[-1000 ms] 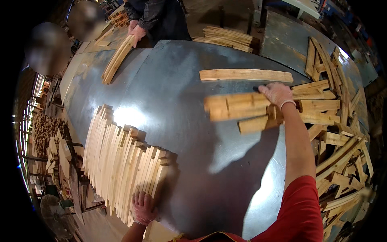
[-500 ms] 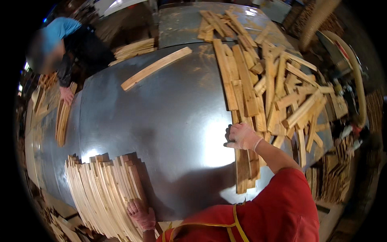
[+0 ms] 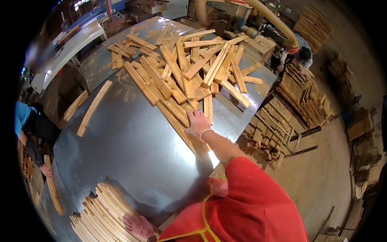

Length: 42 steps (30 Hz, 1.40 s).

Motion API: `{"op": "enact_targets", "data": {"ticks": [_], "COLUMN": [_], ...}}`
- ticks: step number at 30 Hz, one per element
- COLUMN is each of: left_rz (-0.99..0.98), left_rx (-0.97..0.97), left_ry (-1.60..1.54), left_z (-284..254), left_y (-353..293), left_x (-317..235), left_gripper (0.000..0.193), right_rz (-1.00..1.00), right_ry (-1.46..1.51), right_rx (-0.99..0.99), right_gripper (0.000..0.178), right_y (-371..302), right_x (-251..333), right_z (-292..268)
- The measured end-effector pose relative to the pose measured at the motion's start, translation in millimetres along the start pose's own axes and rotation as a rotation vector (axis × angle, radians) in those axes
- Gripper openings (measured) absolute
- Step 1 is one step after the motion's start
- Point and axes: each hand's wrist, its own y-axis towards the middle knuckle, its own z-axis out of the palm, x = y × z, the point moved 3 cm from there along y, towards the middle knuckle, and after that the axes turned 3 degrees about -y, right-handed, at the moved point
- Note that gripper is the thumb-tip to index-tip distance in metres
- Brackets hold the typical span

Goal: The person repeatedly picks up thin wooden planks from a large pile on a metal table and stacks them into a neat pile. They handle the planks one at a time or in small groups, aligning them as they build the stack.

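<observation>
The left hand lies open on the slat row; the right hand, grip unclear, covers loose slats, apparently gathering, calling next for closed fingers.

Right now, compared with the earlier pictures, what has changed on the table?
The view has turned right. The right grip, a second ago on a blurred bunch of wood over the metal table, now lies spread on wooden boards at the near edge of the loose pile; whether they are the same is unclear. The left grip stays on the row of pale strips, and a lone curved board stays on the table.
</observation>
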Motion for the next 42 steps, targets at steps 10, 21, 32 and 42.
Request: {"op": "enact_targets", "data": {"ticks": [10,21,32,42], "left_rz": [-0.021,0.234,0.364,0.329], "left_rx": [0.077,0.059,0.203,-0.044], "left_ry": [-0.104,-0.178,-0.584,-0.599], "left_z": [-56.6,-56.8,-53.4,-8.3], "left_y": [-10.2,-2.9,4.0,6.6], "left_x": [-23.8,-120.6,-331.8,-308.3], "left_gripper": [0.091,0.088,0.101,0.09], "right_rz": [-0.031,-0.237,-0.646,-0.209], "right_ry": [0.399,0.044,0.34,-0.226], "right_rx": [0.112,0.259,0.132,-0.331], "right_gripper": [0.081,0.106,0.061,0.059], "right_y": [0.7,-39.6,-16.0,197.6], "right_x": [-4.7,33.2,61.1,70.0], "right_z": [37.6,16.4,-12.6,-5.0]}}
